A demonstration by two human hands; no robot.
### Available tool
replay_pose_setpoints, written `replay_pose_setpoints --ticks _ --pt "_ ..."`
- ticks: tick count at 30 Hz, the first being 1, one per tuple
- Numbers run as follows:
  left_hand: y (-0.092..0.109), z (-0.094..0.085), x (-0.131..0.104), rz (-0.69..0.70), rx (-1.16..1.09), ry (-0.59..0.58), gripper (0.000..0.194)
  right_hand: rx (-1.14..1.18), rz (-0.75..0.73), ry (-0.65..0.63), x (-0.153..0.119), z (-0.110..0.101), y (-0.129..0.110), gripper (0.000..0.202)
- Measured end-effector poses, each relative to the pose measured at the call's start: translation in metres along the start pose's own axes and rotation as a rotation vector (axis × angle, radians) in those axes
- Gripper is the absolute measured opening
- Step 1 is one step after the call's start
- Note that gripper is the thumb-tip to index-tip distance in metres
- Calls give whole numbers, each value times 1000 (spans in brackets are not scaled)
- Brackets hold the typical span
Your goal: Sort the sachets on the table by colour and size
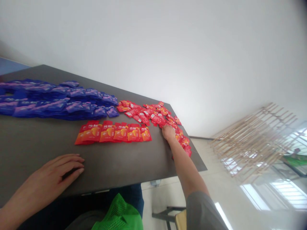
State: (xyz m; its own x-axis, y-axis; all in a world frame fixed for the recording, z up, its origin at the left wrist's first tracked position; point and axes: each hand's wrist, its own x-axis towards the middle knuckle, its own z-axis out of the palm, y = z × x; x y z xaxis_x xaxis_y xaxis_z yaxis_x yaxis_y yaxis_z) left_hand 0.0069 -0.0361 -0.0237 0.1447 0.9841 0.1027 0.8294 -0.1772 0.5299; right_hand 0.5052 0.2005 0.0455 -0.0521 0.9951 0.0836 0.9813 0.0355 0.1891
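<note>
Plain white wall beyond both hands; dark grey table beneath. To the far right of the right hand, blurred wooden rack over a pale floor.

Left hand: flat on the table, palm down, fingers extended toward the right, thumb apart from them. Nothing in its grasp.

Right hand: reached out over the loose red pouches, back of the hand uppermost, fingertips down in the pile and hidden. Cannot tell whether closed on a pouch or merely touching.

Pile on the far side of the right hand, spread leftward past it and rightward along the table's end. Long axes in all directions, no common heading; some barcode side up, others fruit side up.

Row of red pouches just beyond the left hand's fingertips, to the left of the right hand and apart from it. Overlapping, fruit side up, narrow ends pointing away from the body; leftmost slightly aslant. Row's own long axis from left to right, between the hands.

Farther beyond the left hand, blue pouches, heaped in two long bands, likewise left to right.
</note>
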Motion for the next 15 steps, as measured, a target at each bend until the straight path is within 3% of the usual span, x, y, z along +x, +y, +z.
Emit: replay_pose_setpoints --ticks 3,9,12,15 --pt "0 0 -1 1 -2 -11 65 46 -7 8 1 2 0 34" --pt "1 -1 -2 12 6 7 67 144 -151 -122 5 -3 4 32" --pt "1 -1 -2 3 -5 11 69 106 -167 -95 5 -2 6 33" --pt "3 -3 -1 -18 -25 -2 68 121 -141 12 3 4 5 35"
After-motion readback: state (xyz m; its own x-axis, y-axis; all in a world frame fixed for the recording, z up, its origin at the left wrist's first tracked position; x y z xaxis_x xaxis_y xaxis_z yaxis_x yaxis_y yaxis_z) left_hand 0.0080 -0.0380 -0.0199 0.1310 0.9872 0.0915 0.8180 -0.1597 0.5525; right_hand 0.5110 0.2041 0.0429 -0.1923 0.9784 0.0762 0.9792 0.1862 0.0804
